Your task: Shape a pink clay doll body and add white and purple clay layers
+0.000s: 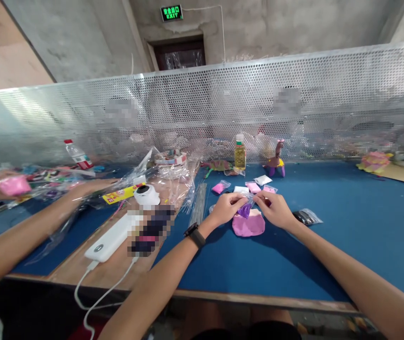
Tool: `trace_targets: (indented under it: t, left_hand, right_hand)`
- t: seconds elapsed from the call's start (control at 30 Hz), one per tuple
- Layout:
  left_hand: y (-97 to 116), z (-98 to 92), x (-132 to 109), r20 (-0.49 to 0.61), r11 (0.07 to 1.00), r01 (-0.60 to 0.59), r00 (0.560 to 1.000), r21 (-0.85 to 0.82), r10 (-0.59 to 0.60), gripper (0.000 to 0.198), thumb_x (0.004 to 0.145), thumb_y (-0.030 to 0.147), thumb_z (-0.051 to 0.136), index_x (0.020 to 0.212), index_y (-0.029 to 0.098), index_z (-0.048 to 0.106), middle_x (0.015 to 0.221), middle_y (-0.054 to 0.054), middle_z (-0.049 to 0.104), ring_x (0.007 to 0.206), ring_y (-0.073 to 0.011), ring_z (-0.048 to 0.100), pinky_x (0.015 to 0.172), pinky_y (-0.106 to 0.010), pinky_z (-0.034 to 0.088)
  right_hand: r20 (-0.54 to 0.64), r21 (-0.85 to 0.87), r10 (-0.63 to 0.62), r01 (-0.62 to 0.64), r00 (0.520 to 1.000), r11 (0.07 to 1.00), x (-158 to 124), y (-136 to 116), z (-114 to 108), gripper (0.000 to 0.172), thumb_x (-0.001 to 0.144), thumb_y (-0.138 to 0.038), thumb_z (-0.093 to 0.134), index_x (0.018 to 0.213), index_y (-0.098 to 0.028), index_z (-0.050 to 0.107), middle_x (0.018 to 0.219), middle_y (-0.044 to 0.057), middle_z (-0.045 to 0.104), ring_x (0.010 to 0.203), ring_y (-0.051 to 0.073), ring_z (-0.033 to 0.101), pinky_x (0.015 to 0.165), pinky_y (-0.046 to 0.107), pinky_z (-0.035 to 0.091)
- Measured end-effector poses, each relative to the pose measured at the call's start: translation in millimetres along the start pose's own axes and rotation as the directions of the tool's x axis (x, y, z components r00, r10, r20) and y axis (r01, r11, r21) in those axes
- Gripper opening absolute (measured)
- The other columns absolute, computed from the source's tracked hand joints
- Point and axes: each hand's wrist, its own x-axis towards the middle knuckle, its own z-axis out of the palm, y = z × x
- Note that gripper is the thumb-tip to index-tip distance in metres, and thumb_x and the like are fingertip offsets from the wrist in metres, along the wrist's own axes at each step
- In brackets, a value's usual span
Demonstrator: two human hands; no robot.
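Note:
Between my two hands is a small clear bag of purple clay (pixel 245 210), pinched at its top edge. My left hand (pixel 227 208), with a dark watch on the wrist, grips the bag's left side. On its right side, the fingers of my right hand (pixel 273 208) are closed on the plastic. Just below lies a flattened lump of pink-purple clay (pixel 248 225) on the blue table, with a paler piece along its far edge. Small packets of pink clay (pixel 219 187) and a white packet (pixel 263 180) lie beyond my hands. A packet of black clay (pixel 308 216) rests right of my right wrist.
Thin wires (pixel 198 205) lie left of my hands. A bottle of yellow liquid (pixel 239 153) and a clay figure (pixel 277 160) stand behind. Leftward are a white power bank (pixel 114 236) with cables, a phone (pixel 152 231) and a white camera (pixel 147 196). Another person's arms reach in, holding pink clay (pixel 14 185).

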Motion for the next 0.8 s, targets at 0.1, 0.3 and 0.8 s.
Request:
trace_targets:
  t: [0.1, 0.3, 0.8]
  left_hand:
    - [-2, -0.4, 1, -0.013, 0.995, 0.093, 0.996, -0.042, -0.093, 0.041, 0.095, 0.052, 0.053, 0.093, 0.013, 0.068, 0.079, -0.004, 0.067, 0.063, -0.0143, 0.059, 0.058, -0.024, 0.047]
    - [-9, -11.1, 0, -0.127, 0.909, 0.065, 0.992, 0.412, -0.013, 0.029, 0.099, 0.041, 0.047, 0.1, 0.019, 0.066, 0.087, -0.005, 0.073, 0.074, -0.0179, 0.067, 0.067, -0.026, 0.048]
    - [-14, -14.9, 12, 0.188, 0.295, -0.187, 0.982, 0.937, 0.023, 0.03, 0.101, 0.017, 0.035, 0.105, 0.013, 0.065, 0.104, -0.017, 0.066, 0.102, -0.0283, 0.059, 0.074, -0.035, 0.045]
  right_hand:
    - [-0.06, 0.067, 0.07, -0.066, 0.996, 0.996, 2, 4, 2, 0.037, 0.094, -0.05, 0.051, 0.084, -0.019, 0.068, 0.069, 0.002, 0.066, 0.061, 0.017, 0.056, 0.06, 0.026, 0.04]
    - [-0.272, 0.272, 0.454, -0.385, 0.849, 0.882, 13, 36, 0, 0.043, 0.092, -0.051, 0.048, 0.103, -0.015, 0.069, 0.078, 0.007, 0.072, 0.06, 0.018, 0.056, 0.057, 0.028, 0.041]
    - [0.056, 0.026, 0.028, -0.03, 0.998, 0.999, -7, -16, 21, 0.04, 0.092, -0.052, 0.057, 0.072, -0.02, 0.068, 0.06, 0.001, 0.065, 0.055, 0.016, 0.057, 0.057, 0.026, 0.037]
